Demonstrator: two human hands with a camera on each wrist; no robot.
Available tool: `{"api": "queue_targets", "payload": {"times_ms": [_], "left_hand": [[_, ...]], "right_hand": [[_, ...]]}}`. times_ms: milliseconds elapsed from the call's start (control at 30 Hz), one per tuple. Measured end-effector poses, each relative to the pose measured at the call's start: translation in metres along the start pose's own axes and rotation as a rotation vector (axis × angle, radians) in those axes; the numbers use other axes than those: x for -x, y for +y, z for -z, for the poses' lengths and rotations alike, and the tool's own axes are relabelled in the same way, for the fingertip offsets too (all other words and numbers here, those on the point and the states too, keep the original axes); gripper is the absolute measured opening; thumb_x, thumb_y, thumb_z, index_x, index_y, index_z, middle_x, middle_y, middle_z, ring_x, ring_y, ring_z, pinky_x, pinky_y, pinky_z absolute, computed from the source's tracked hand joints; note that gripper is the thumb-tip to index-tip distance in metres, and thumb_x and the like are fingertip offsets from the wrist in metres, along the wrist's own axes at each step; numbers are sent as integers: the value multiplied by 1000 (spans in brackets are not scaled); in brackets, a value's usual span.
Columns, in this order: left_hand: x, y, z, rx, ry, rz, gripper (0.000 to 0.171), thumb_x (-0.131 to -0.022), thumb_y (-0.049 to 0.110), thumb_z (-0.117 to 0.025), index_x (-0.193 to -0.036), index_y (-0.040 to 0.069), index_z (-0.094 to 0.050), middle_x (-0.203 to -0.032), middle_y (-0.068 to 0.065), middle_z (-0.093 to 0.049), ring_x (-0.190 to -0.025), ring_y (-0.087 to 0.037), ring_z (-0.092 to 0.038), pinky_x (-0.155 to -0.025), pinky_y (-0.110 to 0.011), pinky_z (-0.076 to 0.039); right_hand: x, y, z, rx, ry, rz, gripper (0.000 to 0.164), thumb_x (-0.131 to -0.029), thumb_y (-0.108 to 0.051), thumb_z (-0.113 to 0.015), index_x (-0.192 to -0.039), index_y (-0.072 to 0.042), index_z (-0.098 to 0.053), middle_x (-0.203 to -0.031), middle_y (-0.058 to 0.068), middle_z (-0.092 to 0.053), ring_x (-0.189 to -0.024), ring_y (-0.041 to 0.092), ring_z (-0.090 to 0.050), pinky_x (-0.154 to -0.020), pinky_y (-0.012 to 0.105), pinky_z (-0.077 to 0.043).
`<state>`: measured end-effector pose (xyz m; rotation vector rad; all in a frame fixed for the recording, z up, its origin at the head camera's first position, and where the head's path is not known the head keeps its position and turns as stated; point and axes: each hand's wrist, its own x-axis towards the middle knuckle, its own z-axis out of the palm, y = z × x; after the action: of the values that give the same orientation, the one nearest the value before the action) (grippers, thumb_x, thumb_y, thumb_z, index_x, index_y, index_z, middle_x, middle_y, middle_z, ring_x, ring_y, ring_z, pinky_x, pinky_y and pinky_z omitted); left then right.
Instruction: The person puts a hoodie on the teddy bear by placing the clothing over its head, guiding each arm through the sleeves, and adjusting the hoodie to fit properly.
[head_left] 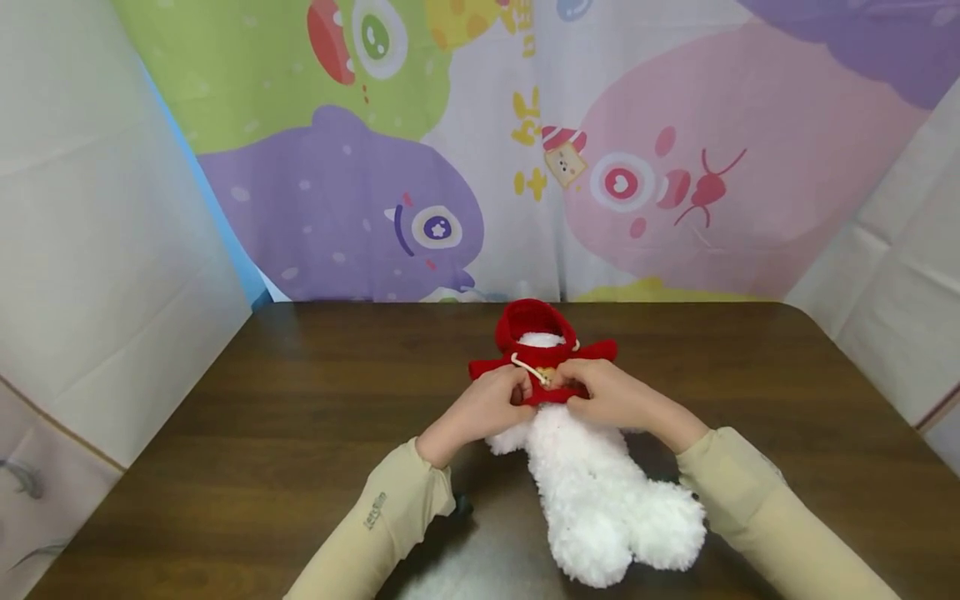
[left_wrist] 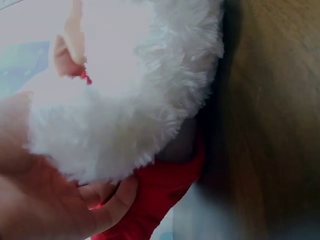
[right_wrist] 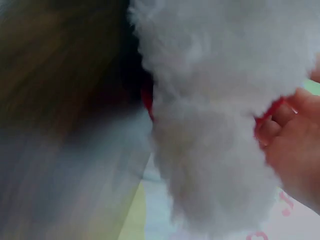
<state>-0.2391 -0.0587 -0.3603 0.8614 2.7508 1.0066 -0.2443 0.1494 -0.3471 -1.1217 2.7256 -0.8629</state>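
Observation:
A white fluffy plush toy (head_left: 577, 475) lies on the table with its legs toward me. A small red hooded top (head_left: 504, 333) is partly over its upper end, and a bit of white fur shows inside the hood opening. My left hand (head_left: 491, 402) grips the top's lower hem on the left. On the right, the fingers of my right hand (head_left: 611, 393) pinch the same hem, by a cream drawstring (head_left: 531, 367). In the left wrist view, fingers curl into the red cloth (left_wrist: 162, 185) beneath the fur. White fur (right_wrist: 210, 100) fills much of the right wrist view.
The brown wooden table (head_left: 300, 400) extends to both sides of the toy. Behind its far edge hangs a cartoon-printed curtain (head_left: 517, 233), with pale cloth walls (head_left: 97, 208) at the sides. A small dark object (head_left: 463, 504) sits beside the left sleeve.

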Motion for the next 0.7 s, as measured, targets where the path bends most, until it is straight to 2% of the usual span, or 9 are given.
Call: {"api": "queue_targets", "payload": {"times_ms": [67,133,300,367,433,600,667,700], "left_hand": [[0,-2,2,35,-17,-8,13,-76,11,-65,-80,9,-54,-71,1,-54,-64,-11,-49,-59,-20,-44],[2,-5,4,55,-26,15,12,-76,13,-65,-81,8,-55,-72,1,-56,-64,-12,-50,-59,-21,-45],[11,-17,7,-69,16,161,13,-80,22,-63,-79,10,-59,-65,3,-57,-56,-11,-48,-52,-24,-41],[12,-20,6,-118,43,191,15,-80,24,-62,-79,9,-61,-65,2,-58,-55,-12,-47,-51,-24,-40],[11,-22,4,-110,90,208,17,-80,25,-65,-82,8,-61,-69,0,-60,-58,-13,-49,-53,-24,-41],[7,-26,-2,-48,322,238,15,-78,24,-70,-83,10,-66,-78,0,-67,-67,-15,-59,-60,-26,-47],[5,-29,-4,-25,369,228,15,-78,23,-70,-84,10,-67,-82,-2,-69,-73,-18,-62,-64,-28,-49],[5,-30,-5,-17,370,227,16,-78,22,-70,-86,9,-66,-85,-3,-69,-76,-19,-63,-66,-30,-50]], "right_hand": [[5,5,1,-13,29,-3,15,-80,-6,-59,-94,-12,-59,-86,-4,-58,-75,9,-50,-70,26,-46],[9,9,3,-7,51,-36,13,-81,-12,-62,-93,-13,-59,-87,-4,-58,-77,10,-51,-71,27,-47],[15,16,2,12,53,-205,23,-82,-30,-64,-92,-12,-55,-89,-1,-56,-77,12,-50,-71,29,-45],[16,18,-1,4,54,-272,29,-82,-35,-63,-94,-10,-54,-91,2,-55,-79,14,-50,-71,30,-44],[17,20,-3,-18,55,-335,38,-81,-39,-63,-97,-7,-52,-95,6,-54,-81,17,-50,-70,30,-44],[19,24,-6,-55,36,-456,59,-81,-52,-57,-109,-2,-46,-105,14,-53,-88,20,-53,-72,34,-47],[20,25,-7,-67,26,-496,63,-81,-56,-55,-112,-2,-44,-105,13,-55,-86,20,-54,-71,34,-47],[21,25,-7,-75,22,-514,65,-80,-57,-55,-114,-3,-43,-104,13,-56,-85,20,-54,-69,33,-48]]}}
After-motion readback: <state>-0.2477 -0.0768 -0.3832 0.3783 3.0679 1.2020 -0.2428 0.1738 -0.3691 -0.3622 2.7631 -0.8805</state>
